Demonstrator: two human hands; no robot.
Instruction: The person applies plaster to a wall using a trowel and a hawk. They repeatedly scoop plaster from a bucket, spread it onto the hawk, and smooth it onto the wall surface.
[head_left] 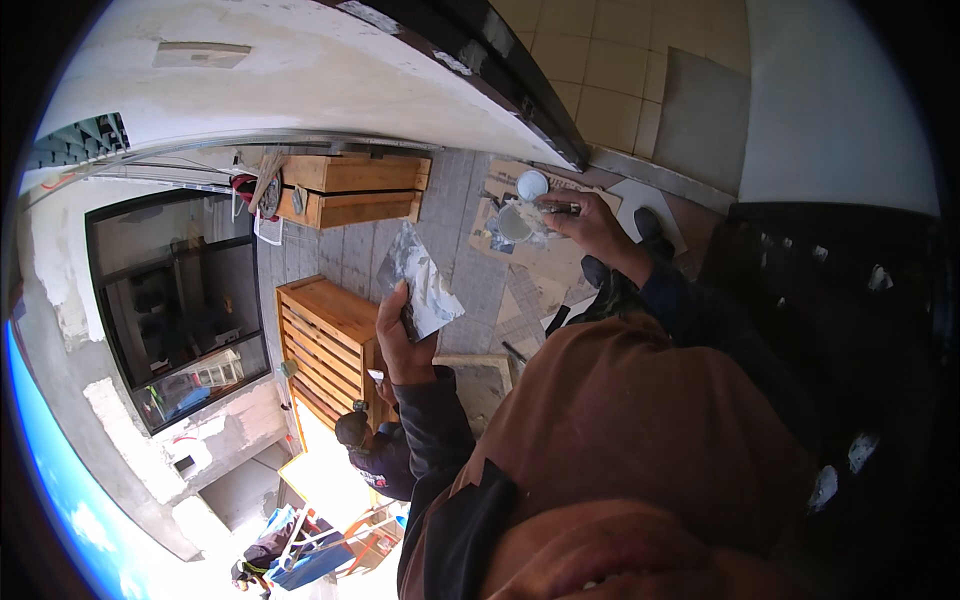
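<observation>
- L hand: fingers clamped on a plaster-smeared trowel, blade tilted up.
- R hand: gripping a dark-handled tool, tip by white cup.
- Cup sits on cardboard; round white lid just beyond.
- 2 wooden crates farther back.

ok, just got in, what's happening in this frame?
A person's left hand holds up a flat trowel-like blade smeared with grey-white paste. The right hand reaches to a small white container on cardboard sheets on the paved floor, holding a thin tool. A round white lid lies beside it. Wooden crates stand further left.
</observation>
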